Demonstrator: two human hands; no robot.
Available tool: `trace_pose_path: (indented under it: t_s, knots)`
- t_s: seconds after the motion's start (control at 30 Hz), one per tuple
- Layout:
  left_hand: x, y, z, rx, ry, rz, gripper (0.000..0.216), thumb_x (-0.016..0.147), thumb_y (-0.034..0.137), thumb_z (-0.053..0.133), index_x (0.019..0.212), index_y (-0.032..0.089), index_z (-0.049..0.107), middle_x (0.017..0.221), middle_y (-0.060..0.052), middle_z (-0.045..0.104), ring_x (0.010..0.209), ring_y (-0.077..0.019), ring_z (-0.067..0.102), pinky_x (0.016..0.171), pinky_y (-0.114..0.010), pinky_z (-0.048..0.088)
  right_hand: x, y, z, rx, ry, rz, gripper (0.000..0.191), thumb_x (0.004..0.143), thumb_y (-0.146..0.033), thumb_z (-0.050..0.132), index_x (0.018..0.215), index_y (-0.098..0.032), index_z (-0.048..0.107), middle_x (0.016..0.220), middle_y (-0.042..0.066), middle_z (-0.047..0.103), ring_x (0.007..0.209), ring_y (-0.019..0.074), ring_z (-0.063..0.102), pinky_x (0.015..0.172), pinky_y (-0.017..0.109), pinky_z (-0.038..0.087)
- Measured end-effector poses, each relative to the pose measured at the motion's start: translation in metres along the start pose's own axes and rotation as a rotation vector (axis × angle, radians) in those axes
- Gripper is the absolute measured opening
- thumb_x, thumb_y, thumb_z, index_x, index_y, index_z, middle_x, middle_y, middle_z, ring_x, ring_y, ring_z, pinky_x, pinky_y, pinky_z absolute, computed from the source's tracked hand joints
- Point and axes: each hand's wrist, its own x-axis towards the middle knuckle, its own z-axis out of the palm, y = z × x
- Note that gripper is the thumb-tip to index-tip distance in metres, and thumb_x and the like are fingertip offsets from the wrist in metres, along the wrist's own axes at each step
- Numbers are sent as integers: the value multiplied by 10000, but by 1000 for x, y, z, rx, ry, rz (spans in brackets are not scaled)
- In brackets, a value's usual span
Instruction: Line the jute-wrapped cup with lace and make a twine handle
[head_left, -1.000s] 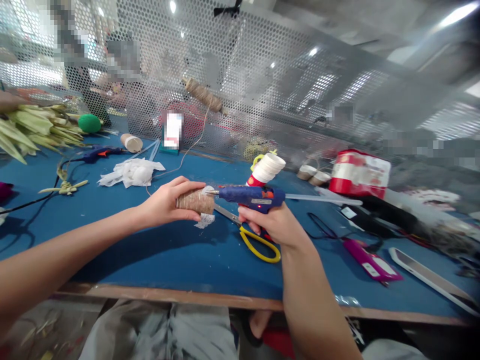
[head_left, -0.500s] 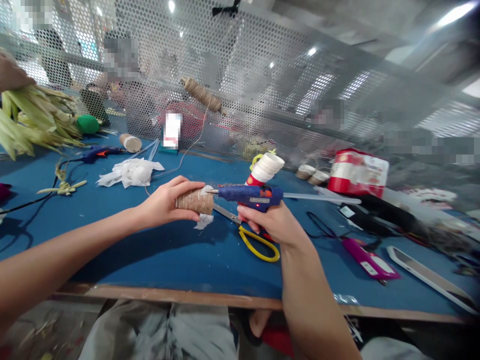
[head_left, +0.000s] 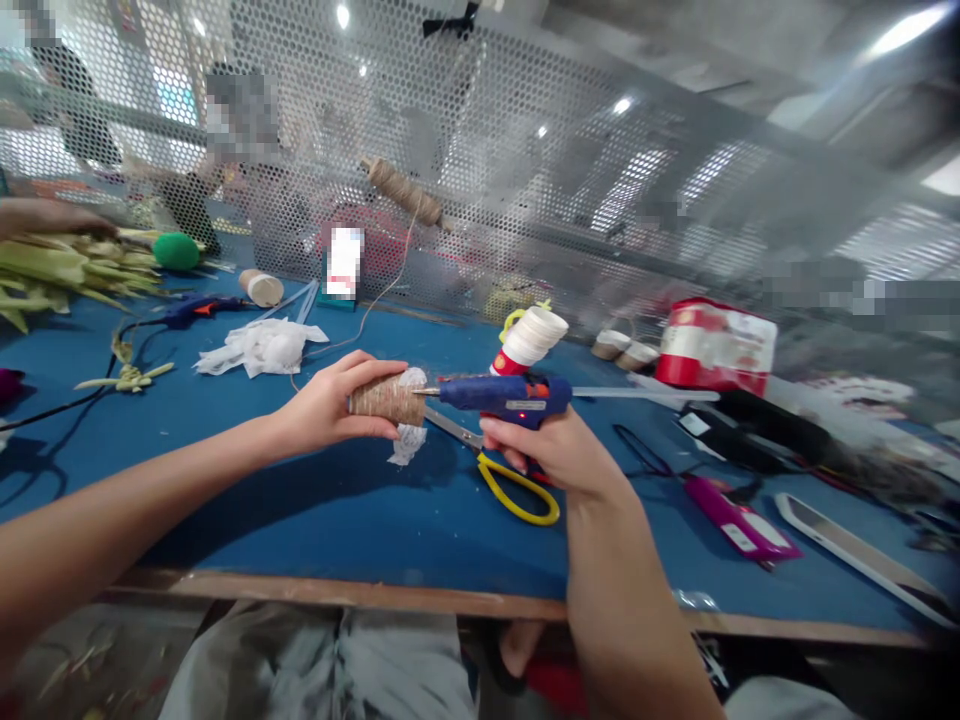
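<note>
My left hand (head_left: 330, 408) is wrapped round a twine-covered roll (head_left: 384, 399) with white lace at its right end, held above the blue table (head_left: 315, 510). In my right hand (head_left: 559, 452) is a blue glue gun (head_left: 504, 393) with a clear glue stick out the back. Its metal nozzle points left and touches the roll's lace end. A red light glows on the gun. Yellow-handled scissors (head_left: 517, 490) lie on the table just under both hands.
White lace scraps (head_left: 261, 345), a second glue gun (head_left: 196, 309), a green ball (head_left: 176, 250) and green leaves (head_left: 67, 265) lie left. A twine spool (head_left: 405, 192) hangs on the mesh screen. A red-white pack (head_left: 716, 345), a pink tool (head_left: 739, 525) and cables lie right. Another person's hand (head_left: 45, 215) rests on the leaves.
The roll and glue gun have barely shifted; the gun edged slightly right. The other person's hand lifted the leaves at far left, then set them lower.
</note>
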Motion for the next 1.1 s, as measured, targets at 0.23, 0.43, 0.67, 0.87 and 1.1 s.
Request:
trace_pose_path:
  t_s: [0.23,0.43,0.67,0.87,1.1]
  knots:
    - [0,0,0,4,-8,8,618,700,465,626,1219,171,464,993,-75,508,891,-183,527,792,-318,439,1,0,0,4,27,-5,202,692,-318,637,630,-160,527,469,-28,518,341,47,384,345,209,339]
    - [0,-1,0,12,3,3,612,703,464,624,1220,182,461,1005,-77,514,903,-188,527,795,-328,441,-1,-1,-1,-8,8,-5,214,688,-332,638,614,-163,531,458,-24,513,340,50,382,333,207,326]
    - [0,-1,1,-12,3,8,604,700,472,622,1217,201,467,1002,-75,515,899,-191,527,798,-341,445,0,-3,-1,-28,20,-4,217,689,-336,637,616,-165,526,424,-42,484,334,53,384,345,211,344]
    - [1,0,1,-5,-7,7,607,708,469,615,1221,185,459,1030,-83,507,918,-193,524,820,-351,442,0,0,-3,-19,28,3,226,687,-342,648,631,-158,530,459,-26,525,339,54,405,353,209,351]
    - [0,-1,1,-6,-4,10,597,710,465,615,1224,211,449,1034,-81,500,927,-196,525,825,-370,447,0,0,-4,-54,-7,-9,262,685,-374,649,601,-157,530,492,-10,550,337,49,407,337,201,340]
